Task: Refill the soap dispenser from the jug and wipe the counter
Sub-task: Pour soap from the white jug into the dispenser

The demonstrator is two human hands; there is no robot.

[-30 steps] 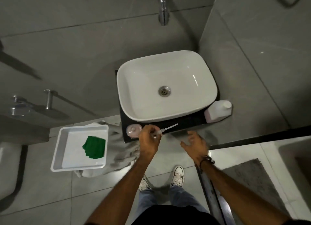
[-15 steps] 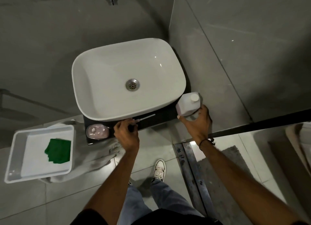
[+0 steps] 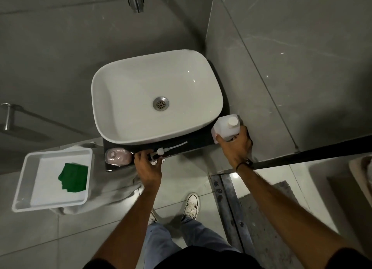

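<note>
At the far left sits 1 white plastic tray (image 3: 20, 188), rectangular with rounded corners, resting on a pale crumpled cloth (image 3: 112, 186) on the floor; inside it lies 1 folded green cloth (image 3: 74, 177) on a white liner. Next comes the dark, glossy surface (image 3: 193, 143) — a narrow black slab carrying 1 white ceramic basin (image 3: 128, 99), smooth and rounded-rectangular, with 1 round metal drain (image 3: 160, 103) at its bottom. At the surface's front left corner stands 1 clear soap dispenser (image 3: 118, 157), its neck uncapped, holding pinkish liquid. Just beside it the left hand (image 3: 148, 169) is closed around the dark head of 1 pump (image 3: 161, 152), whose white collar and thin translucent tube lie flat along the front edge of the surface. Further right, at the surface's right end against the grey tiled wall, stands 1 jug (image 3: 226, 128) — white, boxy plastic with a round white cap still on. The right hand (image 3: 236, 148) wraps its fingers around the jug's near side, gripping it. A dark band circles that wrist. 2 white shoes show on the grey floor tiles below.
</note>
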